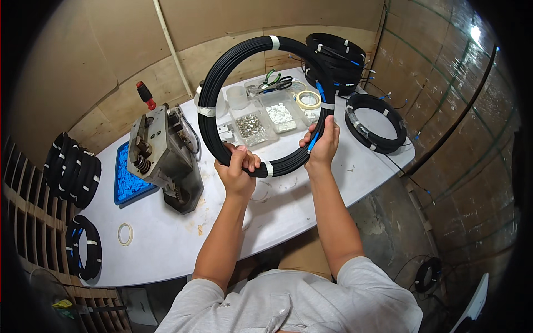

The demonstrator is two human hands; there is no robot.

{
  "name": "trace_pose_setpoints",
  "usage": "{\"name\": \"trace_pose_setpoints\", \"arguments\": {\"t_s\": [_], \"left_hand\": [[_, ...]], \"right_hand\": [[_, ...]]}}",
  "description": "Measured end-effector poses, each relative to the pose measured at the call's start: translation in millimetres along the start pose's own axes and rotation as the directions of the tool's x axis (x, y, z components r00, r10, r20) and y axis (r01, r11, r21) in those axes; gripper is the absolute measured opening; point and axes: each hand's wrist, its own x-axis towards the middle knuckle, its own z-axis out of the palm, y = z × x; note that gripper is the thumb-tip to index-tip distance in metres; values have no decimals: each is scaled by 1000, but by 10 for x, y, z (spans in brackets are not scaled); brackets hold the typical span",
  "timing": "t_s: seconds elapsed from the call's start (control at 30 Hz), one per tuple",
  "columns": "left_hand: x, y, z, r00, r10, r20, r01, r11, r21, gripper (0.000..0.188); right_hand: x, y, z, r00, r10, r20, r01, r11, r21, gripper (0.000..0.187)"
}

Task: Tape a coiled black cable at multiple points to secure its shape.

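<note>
Both my hands hold up a large coil of black cable above the white table. White tape bands wrap the coil at several places. My left hand is closed round its lower left part. On the lower right, my right hand grips the coil beside a blue connector. Another blue connector lies along the coil's right side. Seen through the ring are a clear tray of small metal parts and a tray of small white parts.
A metal press stands left, by a blue tray of blue parts. Black coils stack at far left; others stack at back right, near a single coil. Tape rolls, scissors and pliers lie on the table.
</note>
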Motion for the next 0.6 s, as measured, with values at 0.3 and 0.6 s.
{"name": "trace_pose_setpoints", "arguments": {"t_s": [0.3, 0.6], "left_hand": [[100, 324, -153, 996, -81, 28, 80, 996, 31, 17], [201, 529, -59, 977, -210, 26, 199, 953, 229, 22]], "right_hand": [[303, -23, -151, 954, -96, 282, 172, 951, -256, 60], [360, -393, -186, 872, -148, 467, 489, 193, -851, 41]]}}
